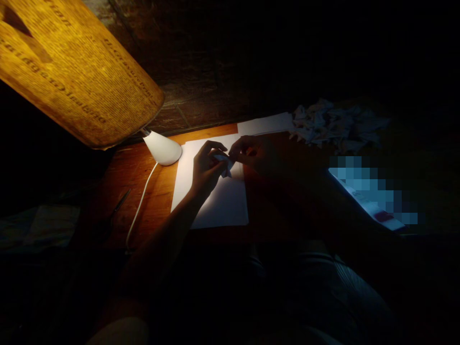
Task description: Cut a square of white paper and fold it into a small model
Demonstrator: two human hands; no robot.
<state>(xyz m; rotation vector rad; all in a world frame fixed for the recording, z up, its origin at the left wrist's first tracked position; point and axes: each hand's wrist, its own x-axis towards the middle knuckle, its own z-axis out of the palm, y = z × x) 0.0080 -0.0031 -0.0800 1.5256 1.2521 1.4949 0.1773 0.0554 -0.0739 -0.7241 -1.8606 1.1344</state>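
Observation:
Between the thumb and fingers of my left hand [205, 171] is a small piece of folded white paper [226, 164]. My right hand [253, 152] meets it from the right, its thumb and index finger pinched together at the paper's upper edge. Both hands hover over a stack of white paper sheets [223, 206] lying on the wooden table. Shadow covers most of my right hand and hides its other fingers. The exact shape of the folded paper is hard to make out.
A lamp with a printed yellow shade [82, 72] and white base [163, 148] stands at the left, its white cord [139, 206] running forward. White strips [264, 124] and a heap of folded papers [334, 124] lie at the back right. A lit screen [370, 196] glows at right.

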